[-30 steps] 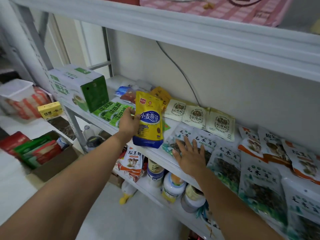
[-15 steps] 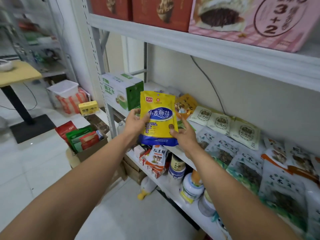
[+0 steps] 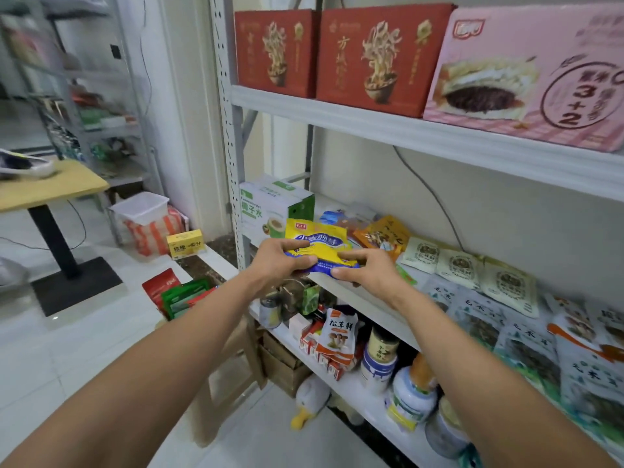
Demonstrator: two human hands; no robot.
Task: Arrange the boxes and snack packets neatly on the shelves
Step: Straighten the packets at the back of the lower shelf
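Note:
A yellow and blue snack packet [image 3: 320, 243] lies tilted nearly flat over the front of the middle shelf [image 3: 358, 295]. My left hand [image 3: 282, 261] grips its lower left corner and my right hand [image 3: 366, 270] grips its lower right edge. Behind it stand a green and white box [image 3: 266, 211] and an orange packet [image 3: 383, 236]. Rows of pale and clear mushroom packets [image 3: 472, 282] cover the shelf to the right. Two red boxes [image 3: 337, 55] and a pink box [image 3: 526, 72] sit on the upper shelf.
Jars, bottles and a mushroom seasoning packet [image 3: 337, 336] fill the lower shelf. A cardboard box of red and green packets [image 3: 179, 295] stands on the floor at left, near a small yellow box [image 3: 185, 244], a white bin [image 3: 141, 209] and a wooden table [image 3: 44, 187].
My right hand left the shelf packets and took hold of the yellow packet. Both hands have tipped it from upright to nearly flat, lower and nearer the shelf's front. The view has tilted up.

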